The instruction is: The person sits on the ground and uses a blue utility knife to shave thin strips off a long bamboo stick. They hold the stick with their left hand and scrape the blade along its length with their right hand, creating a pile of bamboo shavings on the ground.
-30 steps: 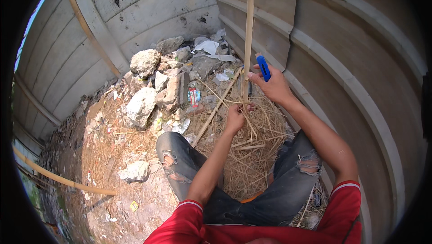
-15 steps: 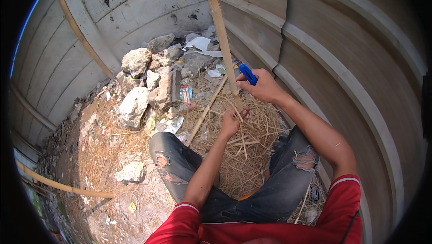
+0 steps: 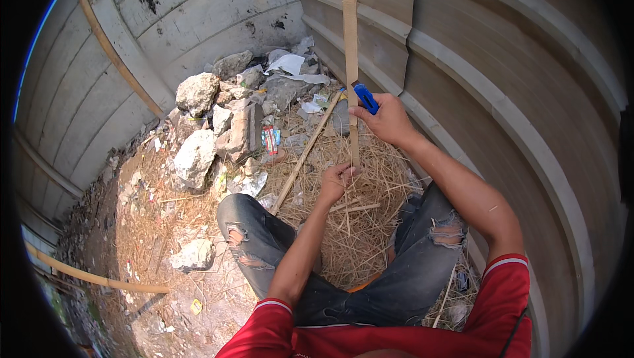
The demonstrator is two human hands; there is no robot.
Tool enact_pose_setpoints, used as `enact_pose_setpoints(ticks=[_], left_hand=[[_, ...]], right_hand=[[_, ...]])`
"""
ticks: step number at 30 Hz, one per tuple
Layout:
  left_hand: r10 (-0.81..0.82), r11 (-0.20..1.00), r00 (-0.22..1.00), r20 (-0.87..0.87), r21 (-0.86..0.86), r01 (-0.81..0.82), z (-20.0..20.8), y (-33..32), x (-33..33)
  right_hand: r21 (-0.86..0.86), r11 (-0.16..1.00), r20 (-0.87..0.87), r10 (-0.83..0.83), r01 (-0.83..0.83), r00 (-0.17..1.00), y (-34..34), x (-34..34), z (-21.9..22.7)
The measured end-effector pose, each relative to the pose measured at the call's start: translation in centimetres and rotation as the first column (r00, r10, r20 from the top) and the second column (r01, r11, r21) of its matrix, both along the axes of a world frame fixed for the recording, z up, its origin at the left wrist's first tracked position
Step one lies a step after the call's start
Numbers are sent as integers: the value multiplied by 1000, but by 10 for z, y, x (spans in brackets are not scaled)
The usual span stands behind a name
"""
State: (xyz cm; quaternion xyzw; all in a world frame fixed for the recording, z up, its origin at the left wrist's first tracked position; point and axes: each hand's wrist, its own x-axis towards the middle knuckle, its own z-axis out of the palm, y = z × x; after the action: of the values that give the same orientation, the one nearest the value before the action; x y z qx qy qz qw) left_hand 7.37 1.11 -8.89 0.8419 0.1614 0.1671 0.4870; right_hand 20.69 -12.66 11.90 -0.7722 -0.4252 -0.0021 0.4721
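Note:
A long, flat tan strip, seemingly bamboo [image 3: 350, 28], stands nearly upright in front of me. Close to its lower end, my left hand [image 3: 336, 182] pinches it with the fingertips. Farther up, my right hand [image 3: 392, 122] is closed around a blue utility knife [image 3: 366, 98], its tip at the strip's right edge. The right thumb presses on the strip just below the knife. Beneath both hands lies a heap of thin straw-like shavings [image 3: 360, 239] between my legs.
A second bamboo strip [image 3: 300, 166] slants along the ground on the left. Beyond it sit pale rocks [image 3: 195, 157], a brick block [image 3: 242, 127] and scattered litter. Corrugated metal sheeting [image 3: 489, 114] rises close on my right, and a grey slab wall [image 3: 211, 15] stands at the back.
The strip's upper end has swung right, so it stands straighter. My right hand has shifted slightly, bringing the knife to the strip's edge. Both hands keep their grip.

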Motion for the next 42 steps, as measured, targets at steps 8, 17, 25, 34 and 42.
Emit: enact_pose_setpoints(ticks=[8, 17, 25, 34, 42], left_hand=[[175, 820, 652, -737, 476, 318, -85, 68, -44], [369, 930, 860, 352, -131, -345, 162, 43, -70], [134, 693, 863, 487, -669, 269, 237, 58, -153], [-114, 815, 993, -22, -573, 81, 174, -52, -210], [74, 562, 989, 128, -825, 65, 140, -70, -207]], right_hand=[[110, 990, 172, -109, 91, 979, -6, 9, 6], [-220, 954, 267, 259, -203, 928, -9, 2, -5], [-268, 897, 424, 438, -352, 792, 1, -18, -3], [-333, 900, 722, 435, -280, 538, 24, -35, -9], [-200, 979, 644, 97, 45, 759, 29, -66, -1]])
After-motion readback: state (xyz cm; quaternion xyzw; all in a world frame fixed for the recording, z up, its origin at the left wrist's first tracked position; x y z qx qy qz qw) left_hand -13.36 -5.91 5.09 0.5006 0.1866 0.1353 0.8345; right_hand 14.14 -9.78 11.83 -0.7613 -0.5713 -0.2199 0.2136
